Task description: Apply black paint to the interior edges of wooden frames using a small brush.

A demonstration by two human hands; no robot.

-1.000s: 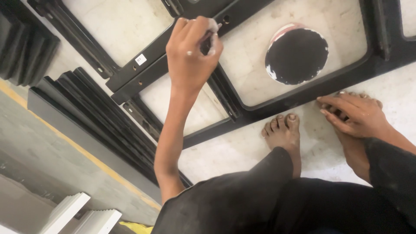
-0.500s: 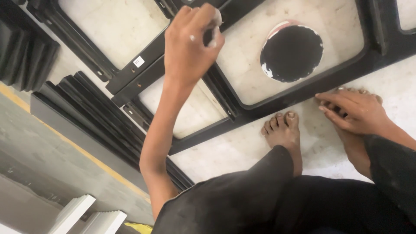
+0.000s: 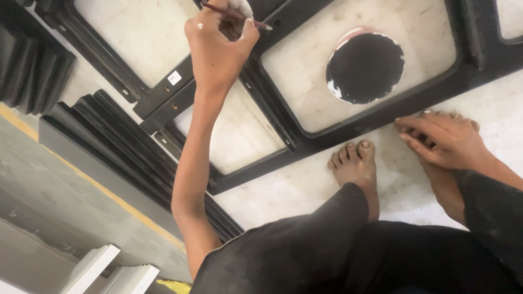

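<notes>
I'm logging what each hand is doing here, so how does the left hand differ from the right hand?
The left hand is raised on an outstretched arm over the black frame, while the right hand lies low across a bare foot. The left hand pinches a thin brush; the right hand holds nothing. The left hand carries pale flecks; the right hand shows none. Both are bare.

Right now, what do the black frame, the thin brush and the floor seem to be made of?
The black frame looks like painted metal: flat bars with drilled holes and a dull, even black coat. The thin brush in the left hand seems to have a reddish, perhaps wooden, handle; its tip is too small to tell. The floor looks like pale polished stone or tile, faintly mottled.
</notes>
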